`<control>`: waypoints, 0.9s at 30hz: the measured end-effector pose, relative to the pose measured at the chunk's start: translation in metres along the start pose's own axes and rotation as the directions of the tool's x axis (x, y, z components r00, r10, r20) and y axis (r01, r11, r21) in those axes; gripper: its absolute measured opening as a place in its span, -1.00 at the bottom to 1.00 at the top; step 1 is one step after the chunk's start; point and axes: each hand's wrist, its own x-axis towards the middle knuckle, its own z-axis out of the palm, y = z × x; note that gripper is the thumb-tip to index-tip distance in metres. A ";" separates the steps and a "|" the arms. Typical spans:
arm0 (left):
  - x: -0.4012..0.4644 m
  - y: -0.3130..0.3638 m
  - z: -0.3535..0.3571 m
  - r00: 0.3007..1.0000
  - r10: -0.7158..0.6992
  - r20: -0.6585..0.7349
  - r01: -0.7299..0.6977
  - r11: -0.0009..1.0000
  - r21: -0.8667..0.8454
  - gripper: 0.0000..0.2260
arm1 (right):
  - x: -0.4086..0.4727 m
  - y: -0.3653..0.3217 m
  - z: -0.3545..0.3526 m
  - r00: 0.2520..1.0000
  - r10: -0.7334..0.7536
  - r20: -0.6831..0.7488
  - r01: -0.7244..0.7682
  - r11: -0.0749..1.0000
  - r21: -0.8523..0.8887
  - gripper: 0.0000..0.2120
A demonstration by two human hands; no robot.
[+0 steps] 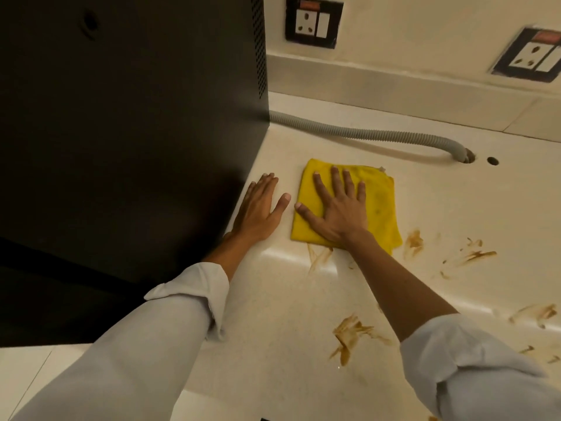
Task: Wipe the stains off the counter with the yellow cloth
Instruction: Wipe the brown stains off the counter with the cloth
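Note:
A folded yellow cloth [381, 205] lies flat on the cream counter [425, 189]. My right hand [338, 208] presses down on it with the palm flat and fingers spread. My left hand [261, 208] rests flat on the bare counter just left of the cloth, fingers apart, holding nothing. Brown smeared stains mark the counter: one patch [318, 256] at the cloth's near edge, one [413, 243] right of the cloth, streaks [473, 256] farther right, and a larger patch [349, 335] near my right forearm.
A tall black appliance [130, 132] fills the left, close to my left hand. A grey corrugated hose [364, 133] runs along the back into a counter hole [467, 156]; a second hole [492, 161] sits beside it. Two wall sockets [312, 22] [531, 56] are above.

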 end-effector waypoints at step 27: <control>-0.003 0.003 -0.013 0.986 -0.078 -0.145 0.026 0.943 -0.333 -0.25 | -0.089 -0.083 0.010 1.000 -0.014 0.010 0.014 0.999 0.049 -0.21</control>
